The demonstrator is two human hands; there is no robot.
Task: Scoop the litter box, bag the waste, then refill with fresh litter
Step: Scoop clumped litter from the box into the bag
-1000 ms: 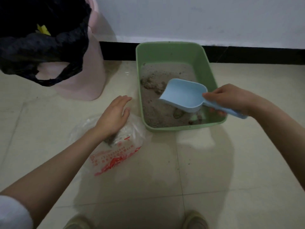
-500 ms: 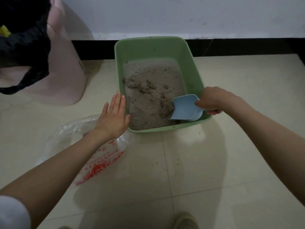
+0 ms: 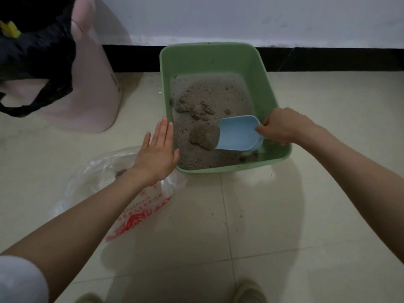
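Closest to the person are the tips of two shoes (image 3: 249, 290) on the pale tile floor (image 3: 284, 215). A little farther on, at the left, a thin see-through bag (image 3: 140, 213) with red print lies flat on the floor, and a small dark lump shows inside it. The left hand (image 3: 158, 153) is flat over the bag, with its fingers (image 3: 162, 132) straight and together, holding nothing; it is just beside the left wall of the green litter box (image 3: 265, 92), and I cannot tell if it touches. The right hand (image 3: 282, 125) is curled around the handle of the blue scoop (image 3: 238, 134) (the handle is hidden under the hand). The scoop is down in the near right part of the box, with its front edge against a big clump (image 3: 204, 136) in the gray litter (image 3: 209, 95). The clump will likely be heavy for its size and crumbly, so the scoop should slide under it, not poke it. The scoop looks stiff and light, and the handle is the right place to hold it. The bag is soft and floppy, so its mouth needs holding open by the edge. Farther back on the left is a pink bin (image 3: 87, 84) with a black bag (image 3: 37, 51) over it, and then the wall.
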